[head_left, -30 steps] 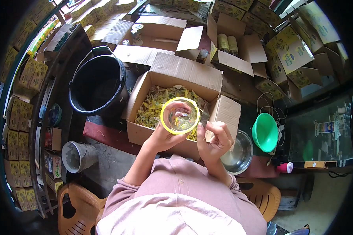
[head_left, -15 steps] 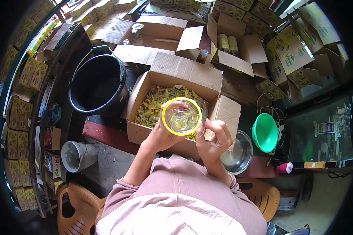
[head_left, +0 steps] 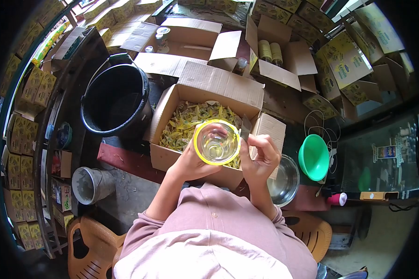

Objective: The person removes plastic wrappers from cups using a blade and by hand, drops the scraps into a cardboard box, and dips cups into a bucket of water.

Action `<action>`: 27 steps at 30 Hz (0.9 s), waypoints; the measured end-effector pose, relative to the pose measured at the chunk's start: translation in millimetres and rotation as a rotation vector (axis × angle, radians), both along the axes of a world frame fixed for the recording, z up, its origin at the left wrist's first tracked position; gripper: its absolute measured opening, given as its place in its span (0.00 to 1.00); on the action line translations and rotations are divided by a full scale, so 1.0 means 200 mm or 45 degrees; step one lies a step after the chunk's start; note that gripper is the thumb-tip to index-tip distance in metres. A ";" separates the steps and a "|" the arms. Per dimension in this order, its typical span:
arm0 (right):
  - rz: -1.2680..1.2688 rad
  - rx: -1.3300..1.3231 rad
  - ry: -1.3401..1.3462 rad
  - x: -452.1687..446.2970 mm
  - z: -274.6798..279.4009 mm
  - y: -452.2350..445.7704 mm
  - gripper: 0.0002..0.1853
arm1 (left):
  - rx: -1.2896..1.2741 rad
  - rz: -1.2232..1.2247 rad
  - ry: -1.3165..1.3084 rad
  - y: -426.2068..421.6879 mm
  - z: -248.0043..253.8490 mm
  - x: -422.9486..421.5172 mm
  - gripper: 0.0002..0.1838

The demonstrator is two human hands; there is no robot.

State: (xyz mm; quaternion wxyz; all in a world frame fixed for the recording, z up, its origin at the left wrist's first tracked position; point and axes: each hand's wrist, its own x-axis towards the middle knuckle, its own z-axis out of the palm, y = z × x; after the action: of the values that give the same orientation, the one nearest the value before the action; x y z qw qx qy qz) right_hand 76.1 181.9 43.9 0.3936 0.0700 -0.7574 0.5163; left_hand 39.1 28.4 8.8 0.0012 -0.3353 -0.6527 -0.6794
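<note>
Left hand holds yellow-rimmed cup; right hand pinch indistinct.

At my twelve o'clock sits an open carton with scraps in it; over it, my left hand holds a cup, my right hand just beside, towards three. A bucket stands at eleven, a pail at nine. At one, farther off, a second box holds two bottles. A basin lies at two, a bowl beyond it.
</note>
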 end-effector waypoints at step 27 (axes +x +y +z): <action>-0.089 0.199 0.094 0.04 -0.01 -0.03 0.07 | -0.150 0.020 0.035 -0.02 0.03 0.00 0.34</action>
State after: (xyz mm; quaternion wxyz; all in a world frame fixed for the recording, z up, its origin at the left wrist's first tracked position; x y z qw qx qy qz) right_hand 84.7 176.3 41.8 0.4324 0.0929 -0.7824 0.4384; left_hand 38.2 23.7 15.0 -0.0042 -0.3389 -0.6941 -0.6352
